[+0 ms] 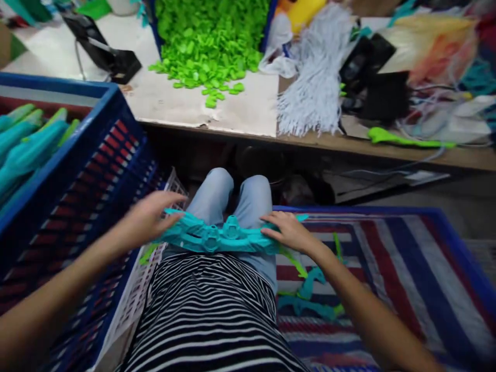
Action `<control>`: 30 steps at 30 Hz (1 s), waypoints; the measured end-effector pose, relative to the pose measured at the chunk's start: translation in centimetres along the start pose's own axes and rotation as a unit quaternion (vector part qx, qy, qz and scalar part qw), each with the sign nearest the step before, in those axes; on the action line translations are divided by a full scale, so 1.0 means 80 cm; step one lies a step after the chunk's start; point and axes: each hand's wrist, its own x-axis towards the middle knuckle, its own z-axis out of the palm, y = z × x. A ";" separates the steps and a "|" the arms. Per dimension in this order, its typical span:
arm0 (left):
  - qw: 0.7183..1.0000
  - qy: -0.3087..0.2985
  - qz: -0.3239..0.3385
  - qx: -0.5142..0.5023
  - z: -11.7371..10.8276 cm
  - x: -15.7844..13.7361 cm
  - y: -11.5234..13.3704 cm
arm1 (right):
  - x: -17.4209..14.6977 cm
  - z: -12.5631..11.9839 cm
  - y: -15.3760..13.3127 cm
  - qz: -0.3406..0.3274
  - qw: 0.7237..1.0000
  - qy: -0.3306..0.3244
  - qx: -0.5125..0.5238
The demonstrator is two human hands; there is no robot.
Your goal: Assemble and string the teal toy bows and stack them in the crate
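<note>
Across my lap lie long teal plastic toy parts [217,238], side by side, with raised round knobs near the middle. My left hand [157,217] is at their left end, fingers stretched out and thumb apart over the teal plastic. On the right end rests my right hand [289,228], its fingers spread over the parts without wrapping round them. Bright green pieces stick out beneath both ends. My left hand is slightly blurred, and the undersides of the parts are hidden.
A blue crate [116,103] at left holds teal and green parts [27,139]. Small green pieces [209,62] spill from a bin on the table [240,111], beside white strands [318,67]. At right, more teal parts [306,299] lie on a striped sheet [403,258].
</note>
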 end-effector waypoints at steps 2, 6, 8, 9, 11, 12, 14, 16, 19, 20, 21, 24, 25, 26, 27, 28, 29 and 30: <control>0.993 -0.098 0.064 0.014 0.036 0.027 0.017 | -0.008 0.003 -0.013 0.003 1.000 0.015 0.004; 0.970 -0.220 0.086 0.066 0.090 0.052 0.026 | -0.017 0.008 -0.036 -0.028 0.999 0.042 -0.011; 0.965 -0.243 0.073 0.071 0.102 0.053 0.020 | -0.022 0.011 -0.044 -0.032 0.999 0.030 -0.017; 0.963 -0.253 0.071 0.061 0.104 0.053 0.017 | -0.024 0.011 -0.046 -0.029 0.999 0.021 -0.013; 0.962 -0.263 0.068 0.026 0.103 0.054 0.013 | -0.026 0.006 -0.046 -0.026 0.999 0.006 0.022; 0.962 -0.266 0.064 0.013 0.100 0.055 0.014 | -0.026 0.002 -0.044 -0.027 0.998 0.000 0.052; 0.959 -0.277 0.050 0.008 0.091 0.058 0.020 | -0.017 -0.008 -0.038 -0.021 0.992 0.001 0.124; 0.952 -0.304 0.038 0.015 0.084 0.061 0.032 | 0.001 -0.013 -0.036 0.013 0.984 0.020 0.178; 0.934 -0.354 0.045 0.025 0.082 0.063 0.051 | 0.043 0.005 -0.048 0.036 0.974 -0.012 0.224; 0.930 -0.362 0.048 0.031 0.083 0.063 0.056 | 0.058 0.015 -0.054 0.029 0.968 -0.041 0.244; 0.930 -0.364 0.047 0.036 0.085 0.061 0.059 | 0.072 0.025 -0.060 0.020 0.961 -0.067 0.267; 0.940 -0.339 0.037 0.030 0.092 0.058 0.062 | 0.113 0.039 -0.064 0.020 0.949 -0.051 0.311; 0.943 -0.331 0.031 0.022 0.094 0.059 0.060 | 0.126 0.037 -0.059 0.023 0.950 -0.019 0.310; 0.946 -0.324 0.024 0.011 0.098 0.061 0.056 | 0.138 0.031 -0.051 0.025 0.952 0.011 0.304; 0.949 -0.316 0.017 -0.002 0.102 0.064 0.052 | 0.150 0.024 -0.040 0.029 0.955 0.034 0.295; 0.952 -0.307 0.010 -0.017 0.107 0.069 0.047 | 0.161 0.017 -0.028 0.033 0.957 0.044 0.283; 0.955 -0.296 0.007 -0.034 0.114 0.075 0.041 | 0.171 0.009 -0.016 0.037 0.961 0.040 0.270; 0.958 -0.284 0.010 -0.048 0.122 0.081 0.035 | 0.180 0.003 -0.004 0.038 0.966 0.026 0.253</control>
